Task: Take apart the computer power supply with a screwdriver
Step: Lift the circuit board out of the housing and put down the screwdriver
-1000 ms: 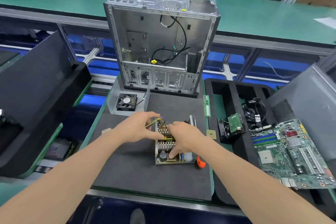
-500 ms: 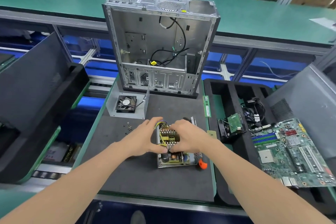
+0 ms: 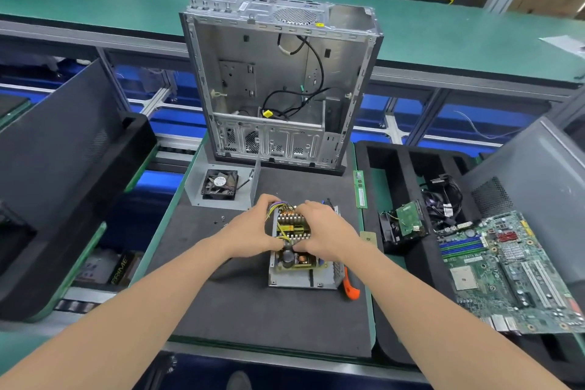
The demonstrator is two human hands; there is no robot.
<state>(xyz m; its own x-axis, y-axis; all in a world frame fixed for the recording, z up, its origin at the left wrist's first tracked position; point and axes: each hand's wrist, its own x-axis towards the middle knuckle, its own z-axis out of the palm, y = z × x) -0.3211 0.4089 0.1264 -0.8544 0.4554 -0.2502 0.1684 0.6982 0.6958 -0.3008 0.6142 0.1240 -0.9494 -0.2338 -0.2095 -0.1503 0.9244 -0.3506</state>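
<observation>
The power supply (image 3: pixel 297 275) sat on the worktop (image 3: pixel 253 310), lid already off, circuit board (image 3: pixel 292 228) not yet lifted from its tray, left hand (image 3: pixel 253 229) and right hand (image 3: pixel 324 228) gripping the board's sides, screwdriver (image 3: pixel 350 286) lying alongside.

Bare left hand (image 3: pixel 253 228), bare right hand (image 3: pixel 326 231). Uncovered all the way back to the bottom corners of the shot: left forearm (image 3: pixel 126 310), right forearm (image 3: pixel 443 310). Down at bottom centre, dark rounded toe of a shoe (image 3: pixel 239 380), blurred.
</observation>
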